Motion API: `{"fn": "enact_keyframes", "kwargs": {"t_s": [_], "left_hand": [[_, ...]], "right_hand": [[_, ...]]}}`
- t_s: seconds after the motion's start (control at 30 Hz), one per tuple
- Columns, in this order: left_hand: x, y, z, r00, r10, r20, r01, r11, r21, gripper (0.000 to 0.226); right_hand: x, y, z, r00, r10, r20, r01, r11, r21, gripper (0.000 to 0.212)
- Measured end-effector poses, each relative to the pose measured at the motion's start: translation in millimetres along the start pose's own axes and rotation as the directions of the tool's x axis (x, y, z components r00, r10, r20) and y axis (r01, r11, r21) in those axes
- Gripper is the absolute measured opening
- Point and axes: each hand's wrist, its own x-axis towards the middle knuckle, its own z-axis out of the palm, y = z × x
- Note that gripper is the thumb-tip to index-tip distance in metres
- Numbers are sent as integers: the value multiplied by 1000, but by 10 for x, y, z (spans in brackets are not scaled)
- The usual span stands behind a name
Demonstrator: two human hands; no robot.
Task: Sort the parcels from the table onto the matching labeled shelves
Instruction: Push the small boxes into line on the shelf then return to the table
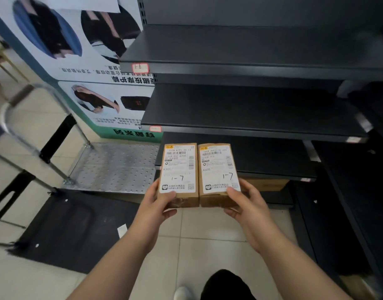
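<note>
Two parcels (199, 175) marked 1-7, side by side at frame centre, left hand (158, 202) and right hand (247, 204) each closed on one; match shelf tags (140, 67) before placing

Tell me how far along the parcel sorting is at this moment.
Done: little shows; a brown box sits under the lowest shelf, otherwise the shelves in view are bare. In hand: the left hand holds one parcel and the right hand another, both handwritten "1-7". Left: both need shelving; the one readable shelf tag looks different. The table is out of view.
</note>
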Motion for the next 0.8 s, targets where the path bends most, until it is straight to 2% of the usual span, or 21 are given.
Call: {"fn": "enact_keyframes", "kwargs": {"t_s": [0.1, 0.2, 0.43, 0.67, 0.8], "left_hand": [[182, 54, -59, 1000, -5, -26, 4, 999, -50, 44], [447, 104, -99, 997, -30, -67, 22, 992, -123, 44], [1220, 356, -78, 997, -23, -78, 8, 984, -179, 53], [1983, 712, 17, 979, 9, -203, -51, 978, -201, 45], [2246, 761, 64, 961, -32, -275, -40, 967, -251, 39]], "right_hand": [[233, -35, 126, 1000, 8, -17, -8, 999, 33, 56], [528, -111, 265, 1000, 22, 12, -22, 999, 40, 53], [1334, -369, 597, 996, 52, 69, -50, 998, -27, 48], [2171, -709, 833, 989, 106, 107, -92, 988, -128, 34], [2475, -745, 891, 987, 129, 95, -113, 981, -156, 46]]}}
